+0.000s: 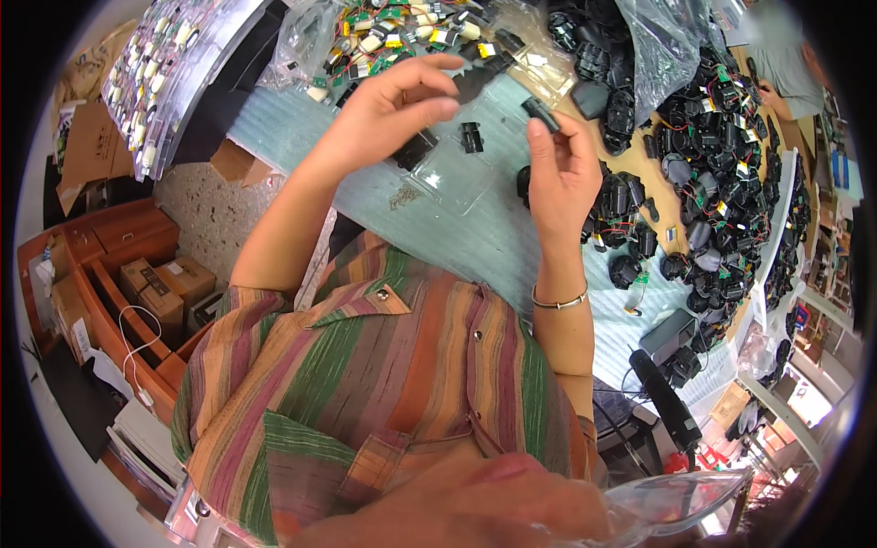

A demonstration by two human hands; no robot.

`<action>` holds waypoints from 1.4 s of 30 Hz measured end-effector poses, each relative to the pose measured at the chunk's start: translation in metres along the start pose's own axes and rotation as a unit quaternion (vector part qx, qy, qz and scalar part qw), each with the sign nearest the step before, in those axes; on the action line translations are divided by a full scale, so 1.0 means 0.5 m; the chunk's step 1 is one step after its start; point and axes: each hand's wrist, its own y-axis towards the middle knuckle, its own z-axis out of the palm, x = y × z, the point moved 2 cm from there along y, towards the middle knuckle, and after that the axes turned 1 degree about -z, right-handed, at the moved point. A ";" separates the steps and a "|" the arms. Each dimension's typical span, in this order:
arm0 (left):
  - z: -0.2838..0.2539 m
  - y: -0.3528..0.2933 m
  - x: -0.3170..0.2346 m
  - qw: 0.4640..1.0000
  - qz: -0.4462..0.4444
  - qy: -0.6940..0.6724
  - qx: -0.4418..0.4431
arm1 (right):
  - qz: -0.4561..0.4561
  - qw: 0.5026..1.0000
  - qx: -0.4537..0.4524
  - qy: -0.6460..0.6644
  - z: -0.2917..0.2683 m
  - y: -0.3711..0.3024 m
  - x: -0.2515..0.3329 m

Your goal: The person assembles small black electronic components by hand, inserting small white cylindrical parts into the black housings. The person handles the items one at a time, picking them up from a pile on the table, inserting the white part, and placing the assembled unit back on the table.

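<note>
My right hand pinches a small black plastic part between thumb and fingers, above the far side of the clear plastic tray. My left hand hovers to the left of it, fingers curled and thumb apart, with nothing visible in its grasp. Between the hands, another small black plastic part lies on the tray. More dark parts sit just below my left hand, partly hidden by it. A little heap of tiny metal pieces, perhaps screws, rests near the table's front edge.
Green circuit boards with white and yellow components are heaped at the back. A large pile of black housings with wires covers the right side. Clear plastic bags lie behind. Another person's hand is at far right.
</note>
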 end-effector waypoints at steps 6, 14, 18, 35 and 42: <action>-0.040 0.014 0.000 0.926 -0.051 -0.348 -0.136 | -0.134 0.940 0.207 -0.234 0.018 -0.034 0.000; -0.091 -0.005 0.001 0.848 -0.003 -0.474 -0.235 | -0.164 0.947 0.203 -0.187 0.056 0.002 0.028; -0.140 -0.024 0.023 0.889 0.057 -0.376 -0.254 | -0.187 0.948 0.184 -0.181 0.104 0.042 0.020; -0.137 -0.067 -0.010 0.927 0.031 -0.166 -0.334 | -0.186 0.931 0.224 -0.218 0.290 0.147 0.024; -0.139 -0.072 -0.012 0.952 0.032 -0.054 -0.298 | -0.104 0.965 0.230 0.076 0.263 0.187 0.010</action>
